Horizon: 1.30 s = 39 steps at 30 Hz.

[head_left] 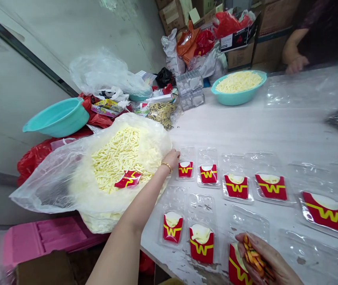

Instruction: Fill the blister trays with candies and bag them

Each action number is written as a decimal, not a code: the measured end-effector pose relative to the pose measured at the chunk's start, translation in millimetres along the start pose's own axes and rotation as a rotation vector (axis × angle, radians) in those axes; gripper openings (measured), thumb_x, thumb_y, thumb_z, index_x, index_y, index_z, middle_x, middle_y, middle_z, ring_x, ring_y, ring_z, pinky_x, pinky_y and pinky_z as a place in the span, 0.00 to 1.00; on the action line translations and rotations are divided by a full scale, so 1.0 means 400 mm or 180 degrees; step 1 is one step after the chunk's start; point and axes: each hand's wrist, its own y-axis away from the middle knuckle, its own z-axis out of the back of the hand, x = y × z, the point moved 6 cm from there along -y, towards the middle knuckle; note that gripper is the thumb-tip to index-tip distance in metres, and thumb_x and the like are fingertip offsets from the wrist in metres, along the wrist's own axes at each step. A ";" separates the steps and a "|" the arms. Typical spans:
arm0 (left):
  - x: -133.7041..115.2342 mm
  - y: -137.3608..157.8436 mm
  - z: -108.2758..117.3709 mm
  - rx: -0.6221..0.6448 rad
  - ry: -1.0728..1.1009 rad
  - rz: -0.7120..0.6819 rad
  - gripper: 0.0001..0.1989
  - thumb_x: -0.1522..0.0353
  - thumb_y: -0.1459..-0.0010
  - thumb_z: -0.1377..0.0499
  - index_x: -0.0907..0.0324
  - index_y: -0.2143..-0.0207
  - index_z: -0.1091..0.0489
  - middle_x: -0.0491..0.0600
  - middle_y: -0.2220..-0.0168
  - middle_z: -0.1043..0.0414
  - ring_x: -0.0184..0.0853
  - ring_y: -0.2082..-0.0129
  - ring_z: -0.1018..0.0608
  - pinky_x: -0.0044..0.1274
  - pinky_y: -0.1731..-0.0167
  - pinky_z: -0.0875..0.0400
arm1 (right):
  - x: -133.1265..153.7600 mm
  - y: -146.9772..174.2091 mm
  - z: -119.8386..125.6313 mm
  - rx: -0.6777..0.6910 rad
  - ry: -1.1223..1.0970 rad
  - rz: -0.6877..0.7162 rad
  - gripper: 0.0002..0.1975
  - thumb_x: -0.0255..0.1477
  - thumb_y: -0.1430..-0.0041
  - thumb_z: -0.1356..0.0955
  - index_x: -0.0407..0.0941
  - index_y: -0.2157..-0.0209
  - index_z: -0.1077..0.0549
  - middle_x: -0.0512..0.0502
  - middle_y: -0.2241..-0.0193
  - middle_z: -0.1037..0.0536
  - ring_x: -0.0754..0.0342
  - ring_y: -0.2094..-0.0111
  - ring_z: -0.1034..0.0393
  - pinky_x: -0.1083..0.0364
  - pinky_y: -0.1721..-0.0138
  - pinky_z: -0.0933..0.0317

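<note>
Cupped near the bottom of the view, the right hand (278, 259) has its fingers curled around a handful of small orange-and-black pieces (254, 257), just over a clear tray with a red carton (234, 269) marked with a yellow W. The left arm reaches up past the bag, and the left hand (172, 159) is bent at the left edge of the leftmost tray (185, 164) in the back row; I cannot tell whether its fingers grip anything.

Trays stand close together in two rows, the front one near the lower edge of the bench (213, 130), which slants away at lower left. Pale bench top stretches behind the back row towards a filled aqua basin (236, 97), giving room to move there. On the left is tighter: an open plastic bag (50, 188) of pale yellow sticks (114, 158), with a loose red carton (129, 179) on top, bulges close to the left forearm. At the far right, another person's hand (297, 64) rests beside plastic sheeting (302, 91).
</note>
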 end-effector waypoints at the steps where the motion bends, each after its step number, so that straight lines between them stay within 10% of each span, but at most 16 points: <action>1: -0.008 0.002 -0.003 0.0009 -0.0045 -0.0052 0.10 0.78 0.48 0.48 0.61 0.70 0.28 0.53 0.65 0.30 0.35 0.66 0.28 0.24 0.64 0.35 | -0.001 -0.002 0.002 0.0032 0.0036 -0.0015 0.21 0.44 0.59 0.25 0.43 0.67 0.23 0.47 0.76 0.26 0.65 0.84 0.44 0.65 0.86 0.55; 15: -0.125 0.114 -0.039 0.0006 -0.0138 -0.0287 0.23 0.80 0.46 0.49 0.64 0.48 0.34 0.61 0.53 0.29 0.44 0.49 0.31 0.34 0.48 0.40 | 0.040 -0.009 -0.032 0.0743 0.0125 0.0474 0.17 0.42 0.44 0.32 0.42 0.62 0.26 0.50 0.75 0.30 0.66 0.83 0.47 0.63 0.85 0.57; 19: -0.269 0.199 0.031 -0.0192 0.0978 -0.0708 0.19 0.73 0.43 0.46 0.58 0.48 0.33 0.57 0.44 0.36 0.44 0.43 0.35 0.36 0.42 0.44 | 0.072 -0.019 -0.052 0.1006 -0.0043 0.0516 0.18 0.42 0.40 0.35 0.41 0.61 0.27 0.49 0.72 0.30 0.67 0.84 0.47 0.63 0.85 0.60; 23: -0.490 0.355 0.076 0.0938 0.2782 -0.1521 0.15 0.64 0.44 0.41 0.53 0.54 0.27 0.52 0.57 0.27 0.37 0.56 0.26 0.27 0.52 0.34 | 0.090 -0.027 -0.063 0.1017 0.0042 0.0560 0.18 0.44 0.41 0.35 0.42 0.64 0.28 0.49 0.73 0.29 0.67 0.85 0.46 0.63 0.86 0.62; 26: -0.567 0.412 0.083 0.1057 0.3115 -0.1507 0.10 0.64 0.44 0.41 0.55 0.60 0.25 0.52 0.62 0.26 0.36 0.60 0.26 0.27 0.55 0.32 | 0.087 -0.033 -0.069 0.0980 0.0186 0.0555 0.19 0.45 0.42 0.35 0.42 0.69 0.29 0.49 0.73 0.28 0.67 0.85 0.46 0.62 0.86 0.61; 35: -0.274 0.173 0.021 -0.0428 0.2563 -0.0220 0.15 0.70 0.46 0.42 0.59 0.55 0.31 0.50 0.65 0.26 0.33 0.65 0.26 0.24 0.61 0.32 | 0.063 -0.044 -0.055 0.0990 0.0075 0.0422 0.17 0.39 0.39 0.37 0.40 0.61 0.27 0.48 0.72 0.29 0.66 0.83 0.47 0.62 0.84 0.61; 39: -0.238 0.061 0.001 -0.0346 0.1237 -0.0652 0.08 0.72 0.45 0.45 0.59 0.63 0.29 0.50 0.64 0.27 0.35 0.61 0.27 0.28 0.56 0.36 | 0.061 -0.043 -0.050 0.1060 -0.0169 0.0360 0.15 0.36 0.40 0.38 0.41 0.59 0.27 0.47 0.71 0.30 0.64 0.82 0.45 0.62 0.83 0.60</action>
